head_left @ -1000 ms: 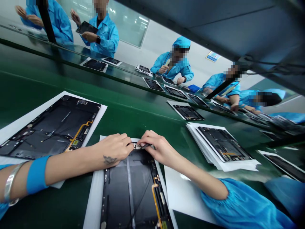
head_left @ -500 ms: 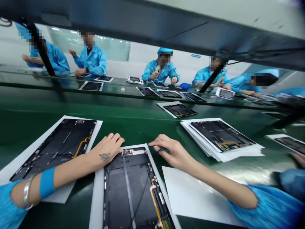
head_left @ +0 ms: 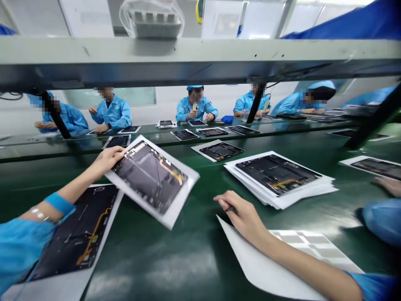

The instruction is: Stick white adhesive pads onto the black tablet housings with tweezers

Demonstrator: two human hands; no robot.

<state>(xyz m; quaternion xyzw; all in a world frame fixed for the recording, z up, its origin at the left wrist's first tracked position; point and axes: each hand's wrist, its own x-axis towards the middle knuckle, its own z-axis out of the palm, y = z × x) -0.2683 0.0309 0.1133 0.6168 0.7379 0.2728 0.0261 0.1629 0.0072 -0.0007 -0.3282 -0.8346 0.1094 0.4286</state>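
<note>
My left hand [head_left: 108, 160] grips the upper left corner of a black tablet housing [head_left: 150, 177] on a white sheet [head_left: 184, 196], lifted and tilted above the bench. Ribbon cables and an orange flex strip show inside the housing. My right hand [head_left: 242, 213] has its fingers curled around a slim dark tool [head_left: 230, 208], its kind unclear. Beneath the right forearm lies a white backing sheet [head_left: 247, 255] with pale rectangular pads [head_left: 316, 244]. Another tablet housing [head_left: 81, 225] rests on white paper under my left forearm.
A stack of white sheets [head_left: 253, 188] topped by a tablet housing [head_left: 278, 171] stands right of centre. One more housing [head_left: 221, 150] lies behind it. Co-workers in blue sit across the green bench [head_left: 175, 259]. A metal shelf [head_left: 200, 52] on dark posts [head_left: 257, 102] spans overhead.
My left hand has lifted the tablet housing with its sheet off the bench, turning it and carrying it forward. My right hand still holds the dark tool. The camera view has tipped upward.
</note>
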